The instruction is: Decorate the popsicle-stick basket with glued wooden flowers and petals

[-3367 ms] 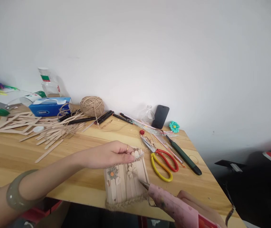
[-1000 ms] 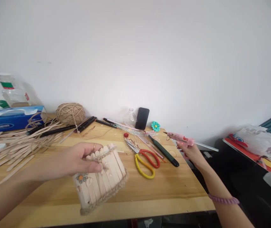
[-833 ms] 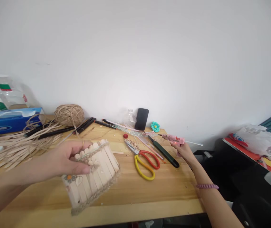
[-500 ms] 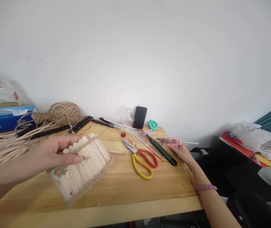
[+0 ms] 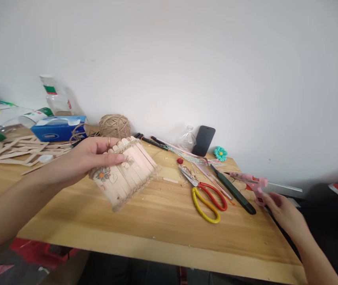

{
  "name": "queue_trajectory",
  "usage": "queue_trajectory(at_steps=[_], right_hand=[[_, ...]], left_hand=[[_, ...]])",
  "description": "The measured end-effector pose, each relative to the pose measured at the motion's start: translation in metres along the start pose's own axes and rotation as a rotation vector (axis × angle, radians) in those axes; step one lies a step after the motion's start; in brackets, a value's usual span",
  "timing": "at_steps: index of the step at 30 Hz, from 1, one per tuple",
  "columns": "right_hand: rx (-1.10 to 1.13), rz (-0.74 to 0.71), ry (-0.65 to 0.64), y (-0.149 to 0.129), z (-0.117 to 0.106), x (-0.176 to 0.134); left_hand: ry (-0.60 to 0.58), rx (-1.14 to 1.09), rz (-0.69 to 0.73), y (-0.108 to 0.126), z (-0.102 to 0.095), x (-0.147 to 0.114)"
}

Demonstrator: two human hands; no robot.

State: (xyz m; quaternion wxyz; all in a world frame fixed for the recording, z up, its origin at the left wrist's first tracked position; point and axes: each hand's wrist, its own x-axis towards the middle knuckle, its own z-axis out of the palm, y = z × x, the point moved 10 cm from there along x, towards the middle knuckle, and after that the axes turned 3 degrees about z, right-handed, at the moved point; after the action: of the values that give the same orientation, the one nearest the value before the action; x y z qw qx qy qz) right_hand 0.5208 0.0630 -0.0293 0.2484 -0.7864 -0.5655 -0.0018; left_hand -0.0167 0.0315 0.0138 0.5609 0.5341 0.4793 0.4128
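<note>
In my left hand [image 5: 97, 160] is a small panel of craft sticks [image 5: 135, 166], tilted, the thumb on its face and the fingers behind. Twine trims its edges, and a grey flower with an orange centre and pale heart shapes decorate it. At the right edge of the table, my right hand [image 5: 286, 213] closes its fingertips on the lower handle of a pink hot glue gun [image 5: 248, 180]. The gun's nozzle points left, over a dark green craft knife [image 5: 235, 192]. Left of the knife lie scissors [image 5: 206, 198] with red and yellow handles.
A twine ball [image 5: 114, 126], a blue tissue box [image 5: 59, 128] and loose wooden sticks [image 5: 17, 150] occupy the left. A phone [image 5: 203, 140] leans on the wall beside a clear bottle [image 5: 188, 138] and a turquoise flower [image 5: 220, 153]. Wood scraps surround a red pompom [image 5: 180, 161].
The view has turned left, so the scene shifts right. My right hand has moved back along the glue gun, exposing more of its handle. My left hand still holds the panel.
</note>
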Motion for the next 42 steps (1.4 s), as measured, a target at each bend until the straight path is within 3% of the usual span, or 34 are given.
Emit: queue_trajectory(at_steps=[3,5,7,12,16,20,25,33,42], right_hand=[[-0.028,0.087,0.161,-0.013,-0.032,-0.023],[0.031,0.018,0.182,-0.050,-0.033,-0.043],[0.123,-0.149,0.080,-0.108,-0.014,-0.065],[0.279,-0.623,-0.355,-0.268,0.057,-0.131],[0.255,-0.762,-0.505,-0.331,0.097,-0.153],[0.224,-0.782,-0.555,-0.350,0.124,-0.152],[0.225,-0.765,-0.622,-0.358,0.140,-0.154],[0.198,-0.669,-0.642,-0.356,0.146,-0.151],[0.248,-0.701,-0.671,-0.357,0.145,-0.155]], left_hand=[[0.015,-0.017,0.030,0.000,-0.010,0.002],[0.023,-0.014,0.039,-0.001,-0.016,0.004],[0.034,-0.002,0.052,-0.001,-0.020,0.005],[0.070,0.021,0.041,-0.004,-0.033,-0.001],[0.088,0.031,-0.021,-0.012,-0.043,-0.011],[0.040,0.060,-0.062,-0.022,-0.046,-0.015],[-0.011,0.084,-0.080,-0.034,-0.046,-0.008],[-0.044,0.115,-0.076,-0.040,-0.044,0.000],[-0.072,0.115,-0.049,-0.041,-0.041,-0.001]])
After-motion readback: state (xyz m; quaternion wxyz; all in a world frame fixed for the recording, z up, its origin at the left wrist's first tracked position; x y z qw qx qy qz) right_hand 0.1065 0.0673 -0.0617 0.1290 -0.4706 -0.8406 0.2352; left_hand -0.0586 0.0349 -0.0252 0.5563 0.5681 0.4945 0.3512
